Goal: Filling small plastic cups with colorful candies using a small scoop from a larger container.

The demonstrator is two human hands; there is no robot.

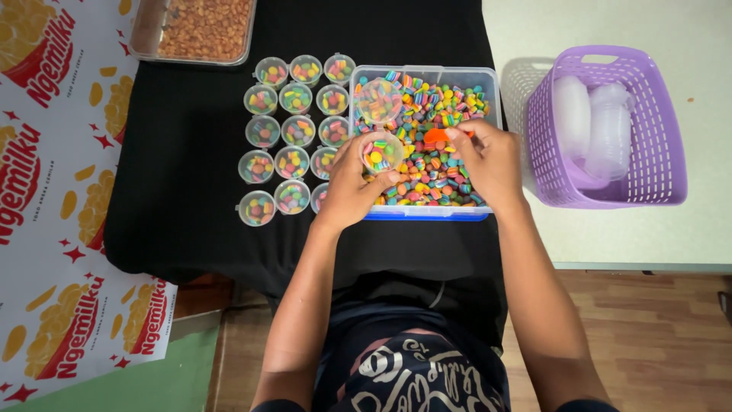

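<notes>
My left hand (pixel 349 191) holds a small clear plastic cup (pixel 380 152) partly filled with colourful striped candies, with its attached lid (pixel 377 100) flipped open above. The cup hangs over a clear rectangular tub (pixel 492 84) full of the same candies (pixel 427 164). My right hand (pixel 486 160) pinches a small orange scoop (pixel 439 135) just right of the cup, over the candies.
Several filled, lidded candy cups (pixel 293 130) stand in rows on the black cloth (pixel 183 168) left of the tub. A tray of brown snacks (pixel 200 29) sits at the back. A purple basket (pixel 663 130) with stacked empty cups (pixel 591 126) stands at right. A printed banner (pixel 53 191) lies at left.
</notes>
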